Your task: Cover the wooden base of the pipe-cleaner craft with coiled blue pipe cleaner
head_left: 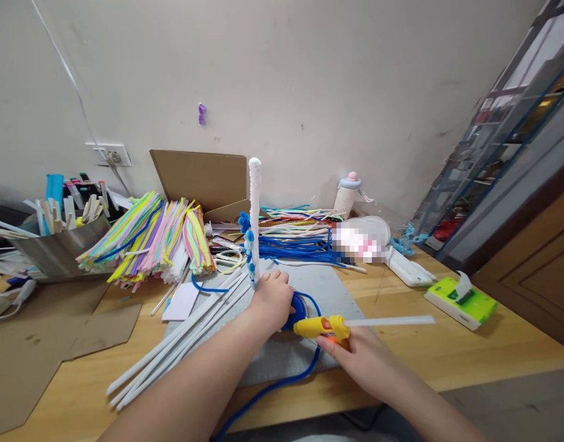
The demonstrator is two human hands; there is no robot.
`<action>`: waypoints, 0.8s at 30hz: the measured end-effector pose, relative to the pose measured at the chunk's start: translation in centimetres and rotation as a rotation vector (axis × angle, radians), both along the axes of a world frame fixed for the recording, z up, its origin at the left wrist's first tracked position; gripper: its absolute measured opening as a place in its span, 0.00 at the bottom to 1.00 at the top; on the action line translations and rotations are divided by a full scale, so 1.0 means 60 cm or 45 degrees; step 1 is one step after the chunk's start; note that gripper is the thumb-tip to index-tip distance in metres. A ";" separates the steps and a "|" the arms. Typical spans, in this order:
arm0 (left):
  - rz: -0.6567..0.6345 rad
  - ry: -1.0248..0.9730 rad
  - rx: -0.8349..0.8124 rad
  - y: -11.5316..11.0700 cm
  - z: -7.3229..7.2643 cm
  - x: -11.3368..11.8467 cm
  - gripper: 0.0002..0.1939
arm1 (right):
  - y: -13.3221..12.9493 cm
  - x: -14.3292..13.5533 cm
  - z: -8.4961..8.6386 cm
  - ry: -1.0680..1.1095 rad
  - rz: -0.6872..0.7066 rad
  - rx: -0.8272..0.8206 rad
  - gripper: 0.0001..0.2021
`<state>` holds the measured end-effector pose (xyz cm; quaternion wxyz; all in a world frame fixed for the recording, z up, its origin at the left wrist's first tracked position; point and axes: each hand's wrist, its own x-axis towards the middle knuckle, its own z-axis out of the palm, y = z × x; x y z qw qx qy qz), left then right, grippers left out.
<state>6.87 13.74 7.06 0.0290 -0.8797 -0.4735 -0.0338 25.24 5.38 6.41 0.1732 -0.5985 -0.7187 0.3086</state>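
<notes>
My right hand [362, 359] is wrapped around the handle of a yellow hot glue gun [321, 327]; a long clear glue stick [390, 321] sticks out of its back. The gun's nozzle end points left at a round base covered in blue pipe cleaner [300, 312]. My left hand [275, 299] is closed on this base, its fingers partly hidden. Behind that hand rises an upright white fuzzy post [254, 209] with blue flowers [249, 242] along its left side. A loose blue pipe cleaner [282, 383] trails from the base toward me.
White sticks [180, 344] lie across the grey cutting mat [341, 294]. Pipe-cleaner bundles [143, 239], blue pipe cleaners [295, 248] and a cardboard sheet [203, 181] are at the back. A metal holder [65, 245] stands left; a tissue pack [461, 302] and bottle [347, 195] are right.
</notes>
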 end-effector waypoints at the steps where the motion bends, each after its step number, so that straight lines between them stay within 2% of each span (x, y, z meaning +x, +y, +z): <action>1: 0.001 0.001 -0.004 0.000 0.000 0.000 0.12 | 0.000 -0.002 0.000 0.000 0.007 0.000 0.17; 10: -0.001 -0.002 0.001 0.000 0.001 -0.001 0.12 | -0.003 -0.016 0.000 0.056 0.036 0.009 0.15; 17: -0.014 -0.018 0.041 0.007 -0.016 -0.004 0.14 | -0.017 -0.022 -0.001 0.138 0.117 0.120 0.15; 20: -0.011 -0.017 0.042 0.008 -0.018 -0.004 0.14 | -0.021 -0.014 -0.007 0.250 0.100 0.004 0.17; 24: -0.008 -0.015 0.028 0.004 -0.012 -0.005 0.13 | -0.013 0.026 -0.018 0.494 -0.108 -0.270 0.19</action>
